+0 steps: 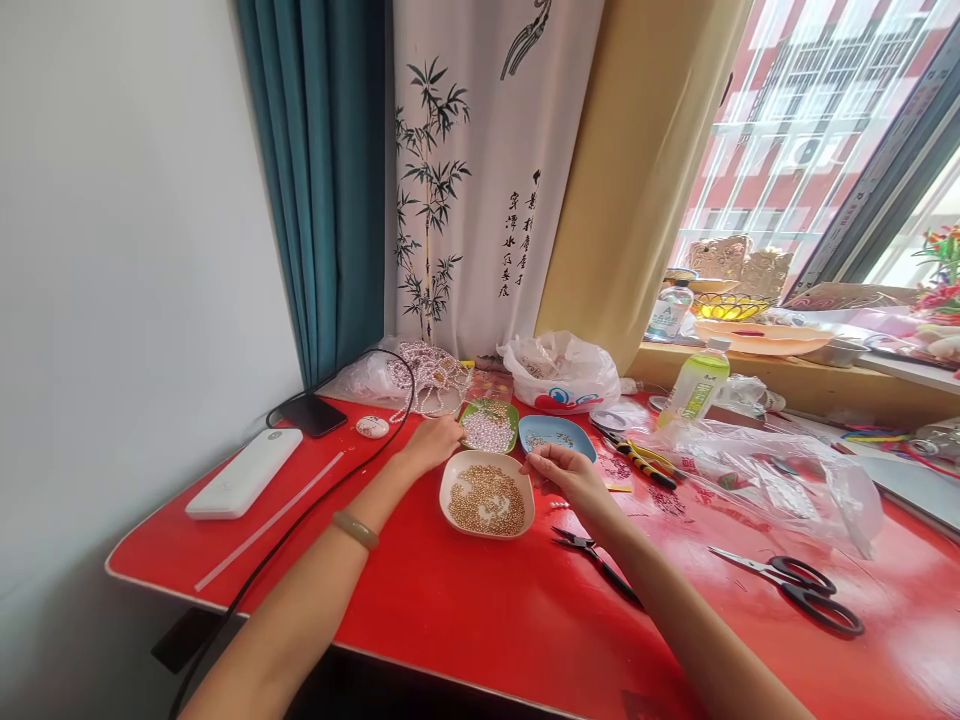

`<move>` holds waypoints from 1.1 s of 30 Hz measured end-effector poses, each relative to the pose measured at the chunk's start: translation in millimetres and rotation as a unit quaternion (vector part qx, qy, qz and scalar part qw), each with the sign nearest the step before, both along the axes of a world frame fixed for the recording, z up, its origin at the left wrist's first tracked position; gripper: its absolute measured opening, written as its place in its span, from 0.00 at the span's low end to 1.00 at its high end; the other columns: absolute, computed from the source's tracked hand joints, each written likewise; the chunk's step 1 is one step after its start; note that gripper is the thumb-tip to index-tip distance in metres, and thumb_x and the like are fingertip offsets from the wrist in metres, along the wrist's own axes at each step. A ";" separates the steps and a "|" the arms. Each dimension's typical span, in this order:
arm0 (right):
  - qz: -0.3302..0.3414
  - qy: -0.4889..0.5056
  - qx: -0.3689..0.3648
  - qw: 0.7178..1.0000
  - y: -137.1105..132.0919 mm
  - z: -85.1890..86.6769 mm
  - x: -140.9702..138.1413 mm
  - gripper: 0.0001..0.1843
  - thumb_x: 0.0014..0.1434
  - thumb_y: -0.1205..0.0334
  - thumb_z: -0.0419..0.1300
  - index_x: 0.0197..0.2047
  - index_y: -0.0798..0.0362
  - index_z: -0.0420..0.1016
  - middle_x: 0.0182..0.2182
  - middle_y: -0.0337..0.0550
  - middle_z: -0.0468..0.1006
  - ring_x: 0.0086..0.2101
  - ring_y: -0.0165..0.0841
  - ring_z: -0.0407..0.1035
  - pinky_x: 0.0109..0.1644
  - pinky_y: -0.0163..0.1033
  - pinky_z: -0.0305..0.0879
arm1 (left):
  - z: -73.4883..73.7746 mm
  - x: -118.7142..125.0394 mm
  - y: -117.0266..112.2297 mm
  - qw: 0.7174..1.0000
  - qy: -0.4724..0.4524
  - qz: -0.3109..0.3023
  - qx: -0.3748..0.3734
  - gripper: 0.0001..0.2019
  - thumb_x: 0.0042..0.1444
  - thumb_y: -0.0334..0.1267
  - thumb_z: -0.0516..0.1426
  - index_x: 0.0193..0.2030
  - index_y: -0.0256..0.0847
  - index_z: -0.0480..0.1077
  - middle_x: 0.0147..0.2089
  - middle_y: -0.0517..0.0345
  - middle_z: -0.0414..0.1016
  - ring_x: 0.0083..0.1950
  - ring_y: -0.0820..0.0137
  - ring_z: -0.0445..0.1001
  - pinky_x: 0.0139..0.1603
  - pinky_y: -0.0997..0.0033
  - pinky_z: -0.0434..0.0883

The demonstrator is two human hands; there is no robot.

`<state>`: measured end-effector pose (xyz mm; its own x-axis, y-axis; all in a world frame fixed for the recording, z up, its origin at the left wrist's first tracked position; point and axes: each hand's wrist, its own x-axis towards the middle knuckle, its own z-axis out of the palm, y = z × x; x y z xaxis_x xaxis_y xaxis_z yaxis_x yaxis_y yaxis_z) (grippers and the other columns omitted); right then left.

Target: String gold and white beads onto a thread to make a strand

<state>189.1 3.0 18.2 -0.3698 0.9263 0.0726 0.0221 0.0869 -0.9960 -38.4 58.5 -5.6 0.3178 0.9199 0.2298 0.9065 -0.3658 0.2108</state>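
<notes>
here's the left hand stretched forward by the left edge of the green dish, and how closed it is, i can't tell. the right hand angles inward, thumb and forefinger pinched together, any catch too small to see. between the hands, nearer the body, sits the cream bowl of gold beads. red table underneath, teal curtain beyond the left hand, bright window beyond the right.

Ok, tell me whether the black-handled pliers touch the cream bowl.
Apart: the head view shows red table between the tips of the black-handled pliers and the cream bowl.
</notes>
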 end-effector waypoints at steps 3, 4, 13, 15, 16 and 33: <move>0.000 -0.002 -0.001 1.000 0.0 -0.6 -0.1 0.12 0.48 0.54 0.58 0.26 0.56 0.67 0.25 0.39 0.73 0.22 0.22 0.61 0.27 0.30 0.56 | 0.5 -1.5 -0.1 1.000 0.011 -0.002 0.007 0.11 0.50 0.30 0.50 0.36 0.40 0.72 0.37 0.49 0.70 0.42 0.65 0.67 0.41 0.70 0.62; 0.000 -0.004 0.000 1.000 -0.4 -0.4 -0.4 0.12 0.48 0.54 0.58 0.26 0.56 0.67 0.25 0.38 0.73 0.22 0.22 0.61 0.27 0.30 0.56 | 0.9 -2.2 -0.1 1.000 0.013 -0.004 0.008 0.10 0.50 0.30 0.50 0.36 0.40 0.71 0.38 0.50 0.70 0.42 0.65 0.67 0.41 0.70 0.62; 0.005 -0.022 -0.007 1.000 -1.8 0.7 -1.1 0.13 0.47 0.54 0.58 0.25 0.56 0.67 0.25 0.40 0.73 0.22 0.22 0.62 0.26 0.30 0.56 | -0.3 -11.8 6.7 0.989 0.104 -0.087 0.057 0.09 0.48 0.32 0.53 0.38 0.41 0.68 0.37 0.54 0.71 0.42 0.66 0.67 0.38 0.73 0.62; 0.010 -0.025 -0.007 1.000 -1.1 -0.5 -0.7 0.12 0.47 0.54 0.58 0.25 0.56 0.67 0.26 0.40 0.74 0.22 0.23 0.62 0.27 0.30 0.55 | -2.2 -12.9 9.1 0.986 0.116 -0.097 0.076 0.09 0.48 0.31 0.53 0.37 0.40 0.68 0.35 0.53 0.70 0.42 0.66 0.66 0.38 0.72 0.63; 0.013 -0.027 -0.007 1.000 -0.7 -1.1 -0.5 0.12 0.47 0.54 0.58 0.25 0.56 0.67 0.26 0.40 0.74 0.23 0.23 0.62 0.27 0.30 0.55 | -3.2 -13.1 10.1 0.985 0.116 -0.100 0.080 0.09 0.47 0.31 0.53 0.37 0.40 0.69 0.35 0.53 0.69 0.42 0.66 0.66 0.38 0.72 0.63; 0.019 -0.049 -0.010 0.999 0.3 -2.8 -1.8 0.13 0.47 0.54 0.58 0.25 0.57 0.67 0.25 0.39 0.73 0.22 0.22 0.62 0.25 0.29 0.52 | -11.4 -14.1 21.5 0.987 -0.112 -0.098 0.054 0.07 0.47 0.31 0.52 0.30 0.39 0.71 0.32 0.57 0.73 0.36 0.70 0.68 0.39 0.74 0.62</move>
